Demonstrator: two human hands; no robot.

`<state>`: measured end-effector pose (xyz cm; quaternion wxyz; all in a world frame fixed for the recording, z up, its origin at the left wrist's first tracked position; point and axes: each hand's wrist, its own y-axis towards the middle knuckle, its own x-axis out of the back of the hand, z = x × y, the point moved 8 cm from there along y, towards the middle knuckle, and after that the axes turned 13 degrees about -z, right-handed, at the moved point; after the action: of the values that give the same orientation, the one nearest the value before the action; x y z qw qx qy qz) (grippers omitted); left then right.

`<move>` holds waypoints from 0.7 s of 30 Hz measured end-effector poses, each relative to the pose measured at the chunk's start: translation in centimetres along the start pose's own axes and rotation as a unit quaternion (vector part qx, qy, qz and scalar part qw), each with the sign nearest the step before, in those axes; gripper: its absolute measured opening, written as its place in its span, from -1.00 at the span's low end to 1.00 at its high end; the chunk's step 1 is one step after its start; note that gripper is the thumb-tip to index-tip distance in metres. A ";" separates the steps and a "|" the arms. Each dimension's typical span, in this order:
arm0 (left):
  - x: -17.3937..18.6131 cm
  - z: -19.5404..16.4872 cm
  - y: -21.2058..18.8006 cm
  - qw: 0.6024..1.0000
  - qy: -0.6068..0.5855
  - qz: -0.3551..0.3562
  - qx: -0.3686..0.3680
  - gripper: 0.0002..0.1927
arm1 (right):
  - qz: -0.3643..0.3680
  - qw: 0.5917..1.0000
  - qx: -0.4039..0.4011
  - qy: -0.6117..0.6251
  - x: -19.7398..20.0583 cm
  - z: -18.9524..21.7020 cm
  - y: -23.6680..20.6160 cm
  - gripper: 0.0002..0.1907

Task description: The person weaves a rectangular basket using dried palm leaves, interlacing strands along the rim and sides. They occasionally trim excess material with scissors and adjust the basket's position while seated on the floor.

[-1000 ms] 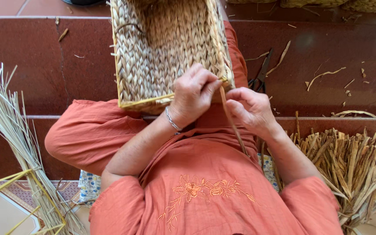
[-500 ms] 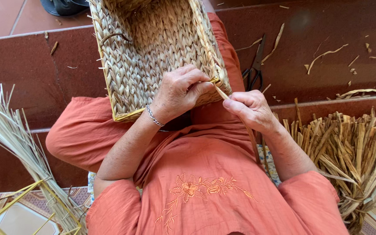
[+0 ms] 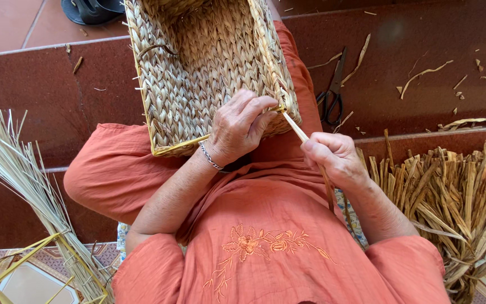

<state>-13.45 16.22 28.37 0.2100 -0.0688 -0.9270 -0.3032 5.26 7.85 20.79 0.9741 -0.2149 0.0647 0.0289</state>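
Observation:
A rectangular woven straw basket [image 3: 198,73] rests on my lap, its open side toward me. My left hand [image 3: 238,126] grips the basket's near rim at its right corner, fingers curled over the edge. My right hand [image 3: 333,156] pinches a long flat straw strand [image 3: 296,128] that runs taut from the rim corner down past my wrist. A silver bracelet sits on my left wrist. I wear orange clothes with embroidery on the front.
Black scissors [image 3: 333,93] lie on the dark red step to the right of the basket. A thick bundle of dried straw [image 3: 457,197] stands at right. Thin pale reeds [image 3: 23,180] and a yellow wire frame [image 3: 23,267] are at left. Straw scraps litter the steps.
My right hand has drawn the strand out and down to the right, away from the rim. My left hand has stayed on the rim corner. The view has shifted closer to the basket.

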 end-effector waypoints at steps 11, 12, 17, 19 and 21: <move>-1.3 2.9 0.7 0.994 -0.049 -0.050 0.080 -0.90 | -0.103 0.891 0.395 -0.197 -2.9 8.8 1.5 -0.61; -1.7 4.3 0.5 0.988 -0.054 -0.032 0.138 -0.89 | -0.137 0.857 0.417 -0.272 -3.3 8.6 2.3 -0.60; -3.5 9.5 0.0 0.902 -0.217 0.008 0.372 -0.81 | -0.092 0.934 0.300 -0.169 -4.1 5.8 5.0 -0.47; -3.6 10.3 0.2 0.847 -0.333 -0.013 0.415 -0.79 | -0.095 0.928 0.316 -0.173 -4.0 6.1 6.1 -0.54; -4.2 11.5 1.2 0.810 -0.376 -0.051 0.448 -0.78 | -0.088 0.934 0.313 -0.148 -3.2 6.7 8.0 -0.53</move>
<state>-13.32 23.95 18.79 -0.1629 -0.0283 -0.9687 0.1851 2.20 17.86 23.97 0.9892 0.1024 -0.0932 -0.0472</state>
